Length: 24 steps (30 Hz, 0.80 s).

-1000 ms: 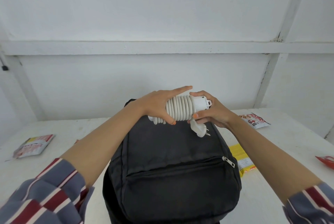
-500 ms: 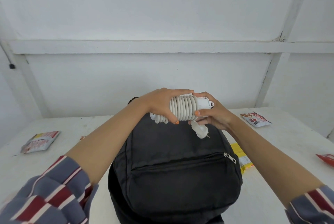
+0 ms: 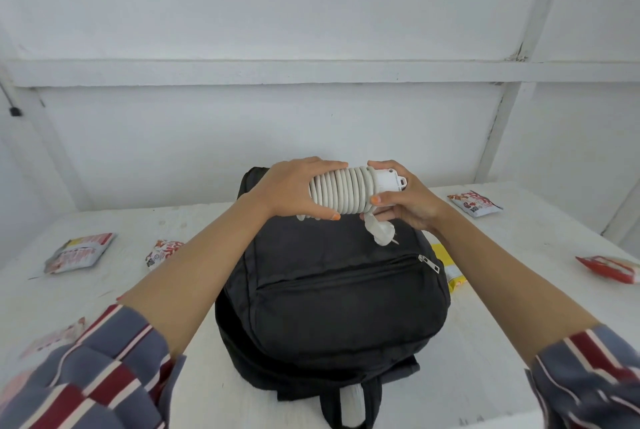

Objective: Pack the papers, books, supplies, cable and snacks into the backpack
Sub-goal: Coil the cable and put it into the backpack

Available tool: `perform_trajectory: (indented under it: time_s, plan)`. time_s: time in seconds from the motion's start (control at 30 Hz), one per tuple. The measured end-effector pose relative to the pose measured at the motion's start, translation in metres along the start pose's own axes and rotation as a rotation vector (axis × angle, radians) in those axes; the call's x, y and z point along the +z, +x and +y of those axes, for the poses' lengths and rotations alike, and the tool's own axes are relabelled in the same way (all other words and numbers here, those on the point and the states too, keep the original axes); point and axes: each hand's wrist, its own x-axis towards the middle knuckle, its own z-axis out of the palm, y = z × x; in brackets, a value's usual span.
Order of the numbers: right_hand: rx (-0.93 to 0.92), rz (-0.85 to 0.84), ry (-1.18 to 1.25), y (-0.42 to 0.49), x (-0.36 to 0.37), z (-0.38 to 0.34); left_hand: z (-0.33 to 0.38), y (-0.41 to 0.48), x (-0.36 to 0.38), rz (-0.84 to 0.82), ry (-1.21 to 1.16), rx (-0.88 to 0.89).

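Single head view, angled forward-down over table (image 3: 519, 290), close

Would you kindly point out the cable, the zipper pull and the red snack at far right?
cable (image 3: 341, 191): head view, middle of the coils.
zipper pull (image 3: 429, 263): head view, its metal tab.
red snack (image 3: 607, 269): head view, centre of the packet.

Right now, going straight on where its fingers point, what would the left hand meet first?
Probably the right hand, close across the coiled cable that the left hand grips; depth unclear.
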Motion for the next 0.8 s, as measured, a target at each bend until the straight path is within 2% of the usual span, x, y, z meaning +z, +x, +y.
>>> perform_trajectory:
  time_s: [0.33,0.47,0.57,0.67,0.8]
  plan:
    - [0.022,-0.011,-0.013,-0.053,0.004,0.002,0.042,-0.039,0.008,0.015,-0.071,-0.004]
    - [0.053,-0.001,0.009,-0.089,-0.003,0.003,0.061,-0.068,0.023,0.132,-0.115,0.055]
    - [0.053,0.041,0.014,-0.120,-0.009,0.002,0.076,-0.101,0.039,0.237,-0.196,0.004]
    - [0.045,0.043,0.036,-0.145,-0.017,0.002,0.085,-0.132,0.055,0.324,-0.124,0.014]
    - [0.069,0.055,0.021,-0.160,-0.025,0.005,0.086,-0.161,0.068,0.141,-0.060,-0.008]
